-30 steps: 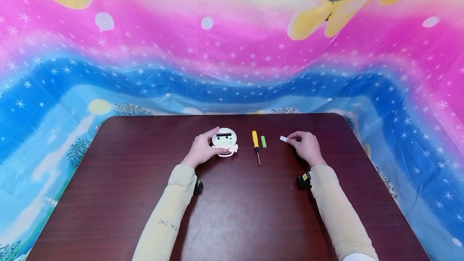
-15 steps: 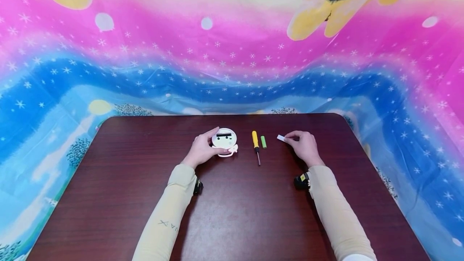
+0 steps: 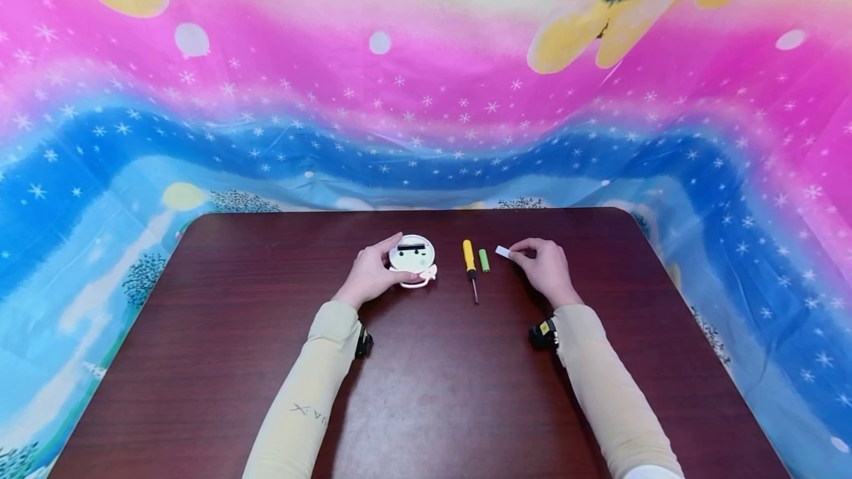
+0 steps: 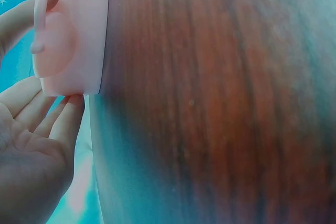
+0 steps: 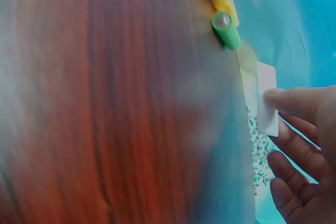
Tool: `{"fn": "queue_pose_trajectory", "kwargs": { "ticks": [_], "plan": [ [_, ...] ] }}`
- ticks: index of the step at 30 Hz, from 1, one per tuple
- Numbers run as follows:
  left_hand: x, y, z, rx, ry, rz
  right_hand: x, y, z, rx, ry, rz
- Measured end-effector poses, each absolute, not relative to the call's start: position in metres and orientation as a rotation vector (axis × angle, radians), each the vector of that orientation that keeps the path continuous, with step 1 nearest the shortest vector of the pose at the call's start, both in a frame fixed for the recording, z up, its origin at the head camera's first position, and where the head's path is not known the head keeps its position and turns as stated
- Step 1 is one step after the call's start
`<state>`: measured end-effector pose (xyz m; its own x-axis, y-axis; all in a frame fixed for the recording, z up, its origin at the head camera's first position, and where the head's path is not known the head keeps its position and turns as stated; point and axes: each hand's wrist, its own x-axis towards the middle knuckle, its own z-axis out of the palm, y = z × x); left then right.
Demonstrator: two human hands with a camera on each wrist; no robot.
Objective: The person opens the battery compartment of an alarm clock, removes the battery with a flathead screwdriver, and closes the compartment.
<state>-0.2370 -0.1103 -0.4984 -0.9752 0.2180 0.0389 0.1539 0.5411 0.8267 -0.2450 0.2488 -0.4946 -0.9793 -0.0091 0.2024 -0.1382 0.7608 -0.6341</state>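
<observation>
My left hand (image 3: 367, 272) grips a round, pale pink-white device (image 3: 413, 260) by its side, fingers at the back and thumb at the front. A dark, narrow slot and small dark holes show on its upper face, and a loop handle curves along its near side. The left wrist view shows its thick side wall (image 4: 86, 40) close to the tabletop. Between thumb and fingers, my right hand (image 3: 547, 270) pinches a small, flat white rectangular piece (image 5: 266, 76). A green cylindrical battery (image 3: 484, 261) lies just left of that piece, apart from it.
Beside the battery lies a yellow-handled screwdriver (image 3: 469, 256), its metal shaft pointing towards me. The dark red-brown wooden table (image 3: 266, 361) has rounded far corners. A colourful printed cloth (image 3: 426, 117) hangs behind it and along both sides.
My right hand has moved left with the white piece, closer to the battery. The left hand and the round device have stayed in place.
</observation>
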Motion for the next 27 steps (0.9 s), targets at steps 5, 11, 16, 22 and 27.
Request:
{"fn": "queue_pose_trajectory", "kwargs": {
  "ticks": [5, 11, 16, 22, 27],
  "plan": [
    [-0.236, -0.111, -0.496, 0.328, 2.698, 1.444, -0.246, 0.237, -0.492, 0.129, -2.738, 1.053],
    [-0.237, -0.11, -0.496, 0.334, 2.648, 1.514, -0.247, 0.218, -0.483, 0.155, -2.71, 1.127],
    [-0.237, -0.109, -0.498, 0.34, 2.634, 1.542, -0.249, 0.199, -0.475, 0.211, -2.695, 1.144],
    [-0.237, -0.11, -0.498, 0.326, 2.642, 1.527, -0.251, 0.181, -0.469, 0.249, -2.679, 1.167],
    [-0.236, -0.109, -0.498, 0.31, 2.63, 1.543, -0.254, 0.168, -0.466, 0.274, -2.667, 1.179]
  ]
}}
